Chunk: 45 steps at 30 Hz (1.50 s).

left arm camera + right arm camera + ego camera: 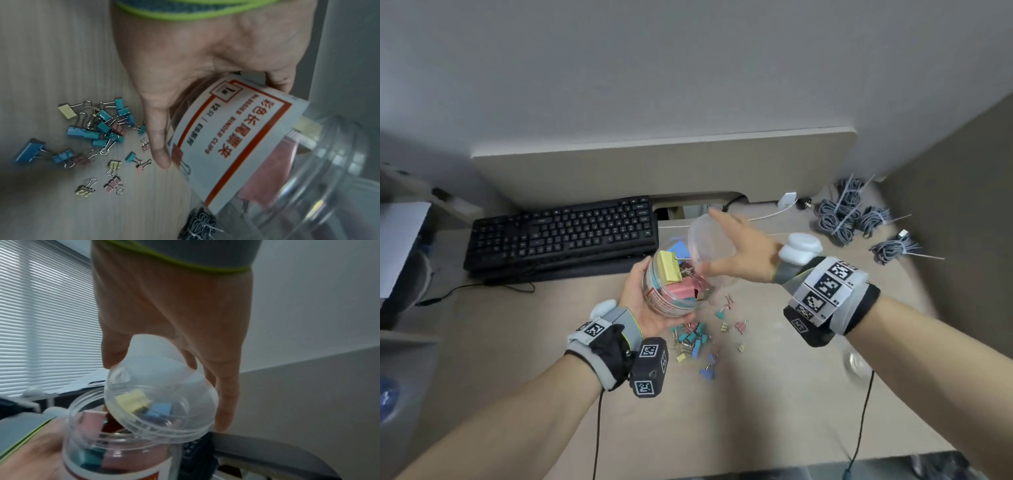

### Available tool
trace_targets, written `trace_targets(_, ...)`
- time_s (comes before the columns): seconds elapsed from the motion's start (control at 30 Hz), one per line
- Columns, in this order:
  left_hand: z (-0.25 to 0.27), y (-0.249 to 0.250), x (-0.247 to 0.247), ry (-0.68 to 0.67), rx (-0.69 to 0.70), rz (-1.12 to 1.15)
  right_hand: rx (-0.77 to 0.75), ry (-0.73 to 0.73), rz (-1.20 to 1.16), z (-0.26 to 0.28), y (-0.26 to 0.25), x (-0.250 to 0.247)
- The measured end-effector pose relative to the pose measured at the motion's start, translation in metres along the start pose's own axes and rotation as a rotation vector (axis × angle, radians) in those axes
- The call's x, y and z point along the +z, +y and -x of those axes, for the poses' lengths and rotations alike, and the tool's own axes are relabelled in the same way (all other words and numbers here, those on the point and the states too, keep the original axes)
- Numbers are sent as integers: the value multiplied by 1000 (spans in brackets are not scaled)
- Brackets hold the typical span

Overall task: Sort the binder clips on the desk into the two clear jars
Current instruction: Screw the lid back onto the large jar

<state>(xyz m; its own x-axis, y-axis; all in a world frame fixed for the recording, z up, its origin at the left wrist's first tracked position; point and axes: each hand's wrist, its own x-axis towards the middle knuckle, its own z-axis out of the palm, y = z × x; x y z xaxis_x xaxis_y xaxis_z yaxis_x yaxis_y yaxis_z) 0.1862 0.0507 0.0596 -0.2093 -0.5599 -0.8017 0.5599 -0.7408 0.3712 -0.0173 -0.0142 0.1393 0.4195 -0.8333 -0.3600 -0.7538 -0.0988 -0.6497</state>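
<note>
My left hand grips a clear labelled jar, tilted above the desk. Large yellow, pink, blue and teal binder clips fill the jar. My right hand pinches the jar's clear lid by its rim, tilted and just off the open mouth. In the right wrist view the lid hangs over the jar's far edge. Several small loose clips lie on the desk under the jar. The left wrist view shows those clips beside my left hand and the jar's label.
A black keyboard sits at the back left. Bundled grey cables lie at the back right. A blurred clear object stands by my right forearm. A partition wall rises behind the desk.
</note>
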Motion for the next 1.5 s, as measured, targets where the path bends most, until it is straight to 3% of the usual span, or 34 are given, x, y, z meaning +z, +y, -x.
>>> trace_targets(0.27,29,4,-13,9,74,-96,-205,-63,253,9,-51,34)
trace_targets(0.6,42,-2,-36,8,-1,-181,-328,-119,480,26,-58,59)
trace_targets(0.87,33,-6,-28,-38,126,-225,-40,9,160,31,-53,54)
trace_targets(1.13,13,-26,-6,-29,98,-306,151,67,16,43,-26,46)
trace_targets(1.33,1,-39,26,-17,78,-288,183,146,-92,50,-3,42)
trace_targets(1.5,-17,-55,58,-76,-25,-314,211,149,-28,60,40,32)
